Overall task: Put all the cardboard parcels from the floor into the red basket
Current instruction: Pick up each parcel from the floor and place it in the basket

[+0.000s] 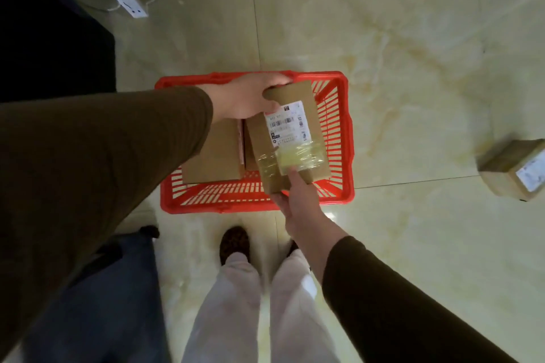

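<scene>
Both hands, left hand (246,97) and right hand (298,200), grip a labelled parcel (287,135) over the red basket (345,138), beside one parcel (215,153) inside; next, lower and release, then fetch the floor parcel (513,168) at right.

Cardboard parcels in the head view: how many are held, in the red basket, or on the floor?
Held by both hands over the red basket: 1
Lying in the basket: 1
On the floor at right: 1
Total: 3

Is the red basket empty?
No. A cardboard parcel already lies inside the red basket.
</scene>
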